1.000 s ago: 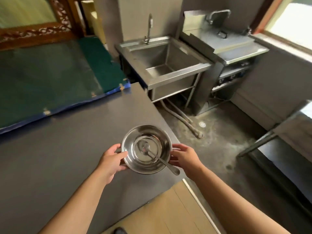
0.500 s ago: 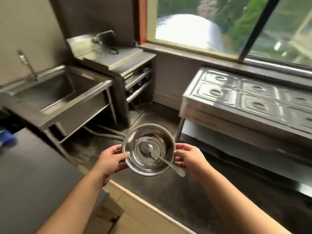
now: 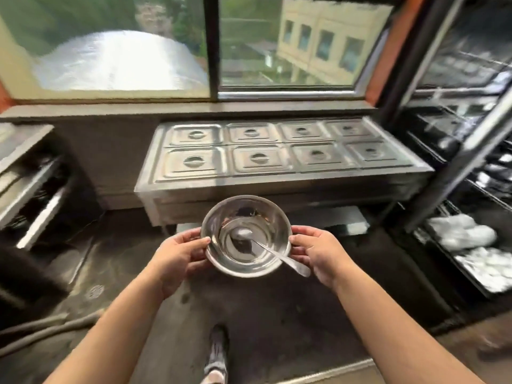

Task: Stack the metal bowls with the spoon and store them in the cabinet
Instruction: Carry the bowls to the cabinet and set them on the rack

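Concrete floor [image 3: 263, 309] lies under you, one shoe [image 3: 217, 353] forward, so walk steadily. Your left hand [image 3: 177, 253] and right hand [image 3: 318, 252] are each clamped on opposite sides of the metal bowls [image 3: 246, 235], held level at mid-height; the edge below the rim suggests a nested stack. Keep them flat, since the spoon [image 3: 273, 253] lies loose inside with its handle over the right rim. Beyond stands the lidded steel food warmer [image 3: 277, 151]; the cabinet [image 3: 465, 167], seemingly the dark shelving, waits at your right.

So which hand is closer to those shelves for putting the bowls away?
Probably the right hand: the shelves stand on that side. Both hands hold the bowls, with the left hand farther away.
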`<move>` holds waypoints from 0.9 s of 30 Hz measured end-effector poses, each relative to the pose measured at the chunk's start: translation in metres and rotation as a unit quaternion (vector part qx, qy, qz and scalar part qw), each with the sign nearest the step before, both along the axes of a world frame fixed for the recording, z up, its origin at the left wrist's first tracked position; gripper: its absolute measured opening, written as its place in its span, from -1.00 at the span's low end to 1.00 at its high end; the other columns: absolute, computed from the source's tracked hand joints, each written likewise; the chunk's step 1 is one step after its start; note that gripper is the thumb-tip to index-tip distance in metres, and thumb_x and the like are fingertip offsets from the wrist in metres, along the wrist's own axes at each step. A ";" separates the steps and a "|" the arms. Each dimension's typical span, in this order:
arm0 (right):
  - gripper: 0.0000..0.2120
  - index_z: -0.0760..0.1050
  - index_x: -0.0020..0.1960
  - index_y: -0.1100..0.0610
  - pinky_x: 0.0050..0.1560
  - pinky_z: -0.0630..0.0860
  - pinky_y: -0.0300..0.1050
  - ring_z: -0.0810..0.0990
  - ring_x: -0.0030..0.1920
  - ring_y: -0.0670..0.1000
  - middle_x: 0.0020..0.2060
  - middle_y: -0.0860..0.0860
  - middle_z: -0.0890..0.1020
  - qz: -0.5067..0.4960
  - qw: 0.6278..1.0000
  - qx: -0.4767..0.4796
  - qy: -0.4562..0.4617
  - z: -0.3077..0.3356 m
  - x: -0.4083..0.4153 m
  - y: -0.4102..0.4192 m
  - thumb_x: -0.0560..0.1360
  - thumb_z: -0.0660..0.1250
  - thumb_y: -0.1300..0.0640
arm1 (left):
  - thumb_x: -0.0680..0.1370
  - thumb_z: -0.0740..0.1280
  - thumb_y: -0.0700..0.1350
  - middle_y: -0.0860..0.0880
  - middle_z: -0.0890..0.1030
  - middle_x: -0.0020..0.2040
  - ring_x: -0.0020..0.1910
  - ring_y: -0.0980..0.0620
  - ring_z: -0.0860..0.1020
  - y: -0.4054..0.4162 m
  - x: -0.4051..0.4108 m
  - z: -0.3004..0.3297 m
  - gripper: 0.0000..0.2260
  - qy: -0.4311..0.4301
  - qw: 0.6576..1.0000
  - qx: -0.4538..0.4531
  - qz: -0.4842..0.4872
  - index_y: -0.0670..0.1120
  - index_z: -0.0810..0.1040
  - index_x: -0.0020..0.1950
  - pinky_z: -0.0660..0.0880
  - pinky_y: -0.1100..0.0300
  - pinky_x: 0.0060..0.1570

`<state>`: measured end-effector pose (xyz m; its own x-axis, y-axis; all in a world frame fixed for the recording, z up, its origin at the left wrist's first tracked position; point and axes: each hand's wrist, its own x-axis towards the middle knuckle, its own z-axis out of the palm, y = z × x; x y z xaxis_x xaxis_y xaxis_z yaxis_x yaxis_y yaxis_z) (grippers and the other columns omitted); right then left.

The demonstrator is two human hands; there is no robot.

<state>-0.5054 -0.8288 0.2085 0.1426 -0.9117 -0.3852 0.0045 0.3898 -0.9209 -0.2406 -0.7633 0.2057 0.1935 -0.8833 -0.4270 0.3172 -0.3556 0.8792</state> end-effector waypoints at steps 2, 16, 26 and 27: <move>-0.86 0.63 0.07 0.25 -0.21 0.63 -0.07 0.70 -0.28 0.07 -0.22 0.16 0.73 -0.045 0.999 -0.002 -0.003 0.007 -0.028 -0.019 0.56 0.35 0.37 | 0.58 0.32 -0.33 -0.09 0.73 -0.18 -0.29 0.02 0.65 -0.045 -0.022 0.005 -0.82 0.013 0.999 -0.010 -0.042 -0.19 0.64 0.14 0.67 0.16 -0.33; -0.82 0.62 0.11 0.26 -0.19 0.67 -0.09 0.70 -0.27 0.04 -0.20 0.16 0.74 -0.340 0.939 -0.033 -0.037 0.039 -0.171 -0.182 0.57 0.30 0.39 | 0.56 0.33 -0.37 -0.24 0.69 -0.10 -0.28 -0.04 0.66 -0.364 -0.188 0.038 -0.78 0.076 0.940 -0.064 -0.325 -0.25 0.66 0.17 0.68 0.14 -0.29; -0.82 0.57 0.09 0.22 -0.29 0.67 -0.12 0.72 -0.29 0.05 -0.23 0.14 0.75 -0.483 0.872 -0.062 -0.053 0.053 -0.271 -0.233 0.56 0.32 0.41 | 0.56 0.36 -0.32 -0.13 0.69 -0.13 -0.32 0.08 0.63 -0.490 -0.334 0.047 -0.81 0.042 0.883 -0.070 -0.463 -0.18 0.68 0.13 0.68 0.18 -0.22; -0.80 0.55 0.12 0.22 -0.30 0.67 -0.13 0.72 -0.29 0.05 -0.23 0.15 0.75 -0.489 0.869 -0.060 -0.050 0.054 -0.270 -0.233 0.55 0.33 0.42 | 0.57 0.36 -0.31 -0.12 0.67 -0.14 -0.32 0.08 0.62 -0.489 -0.334 0.048 -0.82 0.039 0.883 -0.075 -0.463 -0.18 0.68 0.12 0.69 0.18 -0.20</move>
<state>-0.7754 -1.0617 0.2621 -0.6963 -0.6474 -0.3100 0.3618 0.0564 -0.9306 -0.5745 -1.2526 0.2538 -0.6651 -0.6953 -0.2724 0.0137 -0.3761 0.9265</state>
